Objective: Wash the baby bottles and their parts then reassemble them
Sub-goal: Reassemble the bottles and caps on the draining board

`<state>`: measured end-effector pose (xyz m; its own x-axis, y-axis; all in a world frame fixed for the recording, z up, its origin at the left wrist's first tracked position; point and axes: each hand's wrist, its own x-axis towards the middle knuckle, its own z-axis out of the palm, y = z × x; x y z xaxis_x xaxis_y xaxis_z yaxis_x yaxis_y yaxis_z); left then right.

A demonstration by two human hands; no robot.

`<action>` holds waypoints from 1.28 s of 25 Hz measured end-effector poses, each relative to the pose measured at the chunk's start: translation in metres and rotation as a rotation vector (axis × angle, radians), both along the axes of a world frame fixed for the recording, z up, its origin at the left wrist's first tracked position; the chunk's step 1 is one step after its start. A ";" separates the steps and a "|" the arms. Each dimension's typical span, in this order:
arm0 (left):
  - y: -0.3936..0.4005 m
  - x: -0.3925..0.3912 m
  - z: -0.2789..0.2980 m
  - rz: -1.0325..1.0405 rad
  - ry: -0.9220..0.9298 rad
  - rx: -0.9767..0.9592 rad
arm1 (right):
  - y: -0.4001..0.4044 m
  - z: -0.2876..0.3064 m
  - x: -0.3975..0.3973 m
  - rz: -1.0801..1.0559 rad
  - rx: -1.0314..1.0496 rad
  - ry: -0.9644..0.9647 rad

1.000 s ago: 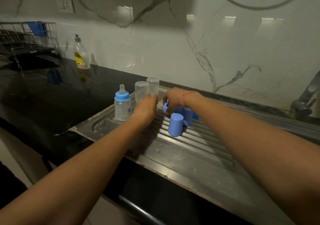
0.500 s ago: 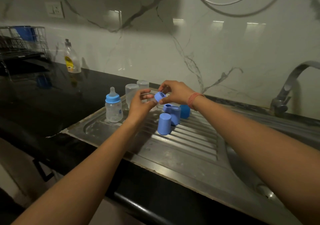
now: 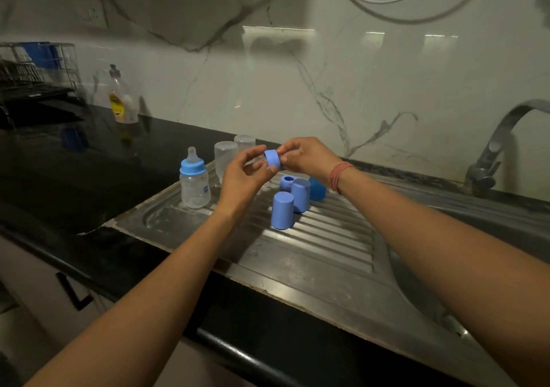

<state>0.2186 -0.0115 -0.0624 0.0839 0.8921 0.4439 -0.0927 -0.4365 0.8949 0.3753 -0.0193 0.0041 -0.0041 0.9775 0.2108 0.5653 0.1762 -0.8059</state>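
Bottle (image 3: 195, 184) label unreadable; right hand (image 3: 306, 157) pinches ring (image 3: 273, 159).

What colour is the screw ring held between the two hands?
Light blue; the screw ring shows clearly in the head view, pinched by the right hand.

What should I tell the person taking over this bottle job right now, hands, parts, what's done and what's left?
Right hand pinches a blue collar ring; left hand is at it too, fingers curled, its grip unclear.
On the steel drainboard: one assembled bottle with teat, no cap; two clear bottles upside down; two blue caps; another blue ring.
Done: one bottle mostly assembled.
Left: assemble the other bottles, then cap them all.
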 end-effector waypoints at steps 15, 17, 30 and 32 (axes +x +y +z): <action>-0.003 -0.001 0.001 0.058 0.178 0.201 | -0.007 -0.007 0.009 0.156 0.052 0.093; -0.006 -0.001 0.004 -0.020 0.095 0.130 | -0.007 -0.007 0.012 0.187 0.008 0.147; -0.008 -0.004 0.007 0.072 0.041 0.047 | -0.022 -0.001 -0.005 0.124 0.056 0.044; -0.009 -0.004 0.006 0.134 0.085 0.081 | -0.022 -0.004 -0.010 0.050 0.162 -0.057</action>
